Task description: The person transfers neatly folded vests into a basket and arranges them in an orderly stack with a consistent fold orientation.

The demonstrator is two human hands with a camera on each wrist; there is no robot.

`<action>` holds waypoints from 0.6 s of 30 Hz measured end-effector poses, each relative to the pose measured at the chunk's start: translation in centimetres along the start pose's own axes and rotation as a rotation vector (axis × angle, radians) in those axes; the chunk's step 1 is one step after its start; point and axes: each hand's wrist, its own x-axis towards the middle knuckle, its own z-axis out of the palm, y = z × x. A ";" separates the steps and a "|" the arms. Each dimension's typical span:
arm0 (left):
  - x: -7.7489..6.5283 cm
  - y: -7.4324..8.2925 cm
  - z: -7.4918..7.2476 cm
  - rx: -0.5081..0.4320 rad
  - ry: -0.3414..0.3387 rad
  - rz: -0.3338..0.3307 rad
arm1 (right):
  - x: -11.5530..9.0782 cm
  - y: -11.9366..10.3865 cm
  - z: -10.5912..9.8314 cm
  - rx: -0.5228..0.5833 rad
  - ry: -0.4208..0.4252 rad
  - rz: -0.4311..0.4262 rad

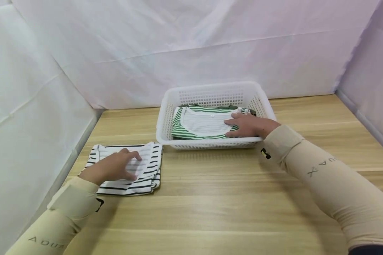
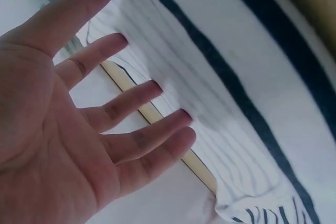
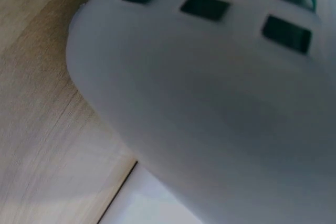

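A folded white shirt with dark stripes (image 1: 151, 166) lies on the table at the left. My left hand (image 1: 116, 166) is over it with spread, slightly bent fingers; in the left wrist view the fingertips (image 2: 152, 87) are close to the cloth, and I cannot tell whether they touch. Inside the white plastic basket (image 1: 215, 143) lies a folded green-and-white striped shirt (image 1: 191, 132). My right hand (image 1: 247, 125) rests on the right part of that shirt, fingers extended. The right wrist view shows the basket's outer corner, and the hand itself is out of sight there.
Beneath the green-striped shirt, darker cloth (image 1: 194, 105) peeks out at the basket's back. The wooden table (image 1: 207, 205) spreads in front of the basket. White sheets (image 1: 178, 42) hang behind and along both sides.
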 end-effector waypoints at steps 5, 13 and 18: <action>-0.8 2.5 0.6 0.055 0.038 0.044 | -0.1 -0.1 0.0 0.001 0.001 0.005; -1.6 6.2 1.5 0.159 0.070 0.094 | -0.1 -0.1 0.0 0.004 0.002 0.002; -1.8 8.7 2.5 0.227 0.096 0.135 | -0.1 -0.1 -0.1 0.004 0.000 -0.001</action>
